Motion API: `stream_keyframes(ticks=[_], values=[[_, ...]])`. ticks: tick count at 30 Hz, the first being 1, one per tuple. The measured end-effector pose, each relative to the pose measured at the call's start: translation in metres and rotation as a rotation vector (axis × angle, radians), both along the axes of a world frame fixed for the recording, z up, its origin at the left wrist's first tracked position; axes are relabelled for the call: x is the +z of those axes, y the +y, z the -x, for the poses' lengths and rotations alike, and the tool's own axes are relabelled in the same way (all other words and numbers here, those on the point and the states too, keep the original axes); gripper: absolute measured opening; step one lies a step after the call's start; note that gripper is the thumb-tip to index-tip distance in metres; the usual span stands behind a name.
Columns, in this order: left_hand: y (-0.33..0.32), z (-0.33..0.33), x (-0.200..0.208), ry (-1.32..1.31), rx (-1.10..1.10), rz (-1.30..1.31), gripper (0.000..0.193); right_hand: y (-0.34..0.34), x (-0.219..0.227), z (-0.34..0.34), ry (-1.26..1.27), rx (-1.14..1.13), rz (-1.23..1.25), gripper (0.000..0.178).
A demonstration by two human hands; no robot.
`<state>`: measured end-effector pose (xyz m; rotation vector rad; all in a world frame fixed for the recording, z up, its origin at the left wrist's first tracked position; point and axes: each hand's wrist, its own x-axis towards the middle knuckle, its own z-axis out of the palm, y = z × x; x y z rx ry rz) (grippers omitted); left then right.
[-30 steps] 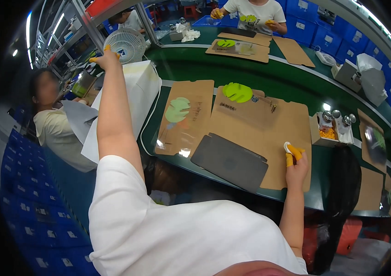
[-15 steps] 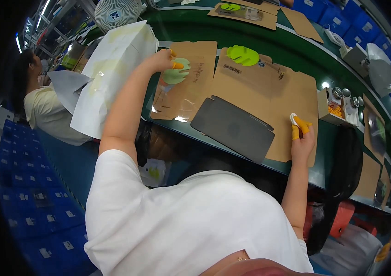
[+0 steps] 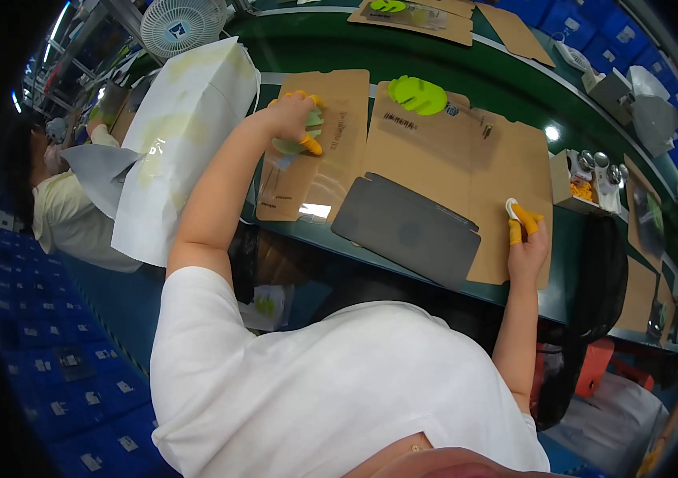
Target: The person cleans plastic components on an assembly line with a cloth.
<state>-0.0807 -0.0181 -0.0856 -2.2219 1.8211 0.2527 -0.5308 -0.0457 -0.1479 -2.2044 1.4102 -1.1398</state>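
My left hand (image 3: 290, 121), wearing orange finger cots, reaches over the left cardboard sheet (image 3: 343, 99). Its fingers and thumb are spread across a pale green leaf-shaped piece (image 3: 286, 146) under clear film, partly hiding it. Low over the right side of a wider cardboard sheet (image 3: 506, 159), my right hand (image 3: 527, 243) also wears orange finger cots. It pinches a small white pad (image 3: 510, 209). A bright green leaf-shaped piece (image 3: 417, 95) lies at the wide sheet's top edge, beside clear film. The dark grey flat panel (image 3: 407, 231) lies tilted across the sheet's lower left.
A big white paper-covered block (image 3: 188, 135) stands left of my left arm, with a person (image 3: 76, 207) beyond it. On the right are a small box (image 3: 574, 187) of orange finger cots and metal-topped bottles. A fan (image 3: 184, 28) stands at the back left.
My left hand has shifted from the upper edge of the pale green piece down over it, its fingers spreading apart. The right hand holds the white pad in nearly the same place.
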Motion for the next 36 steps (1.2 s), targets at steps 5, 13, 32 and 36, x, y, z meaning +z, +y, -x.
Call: stream_keyframes(ticks=[5, 13, 32, 36], values=[[-0.003, -0.002, -0.01, -0.047, -0.07, -0.019, 0.081, 0.001, 0.004, -0.003, 0.028, -0.022, -0.024, 0.017], [-0.009, 0.0, -0.01, -0.04, -0.132, 0.026, 0.077, -0.002, 0.004, -0.003, 0.005, 0.009, 0.033, 0.018], [-0.025, 0.013, -0.002, -0.066, -0.156, 0.073, 0.056, 0.001, 0.005, 0.001, -0.052, 0.025, -0.005, 0.016], [-0.021, 0.004, 0.007, 0.007, -0.221, 0.19, 0.029, 0.0, 0.002, 0.001, -0.035, 0.029, 0.013, 0.017]])
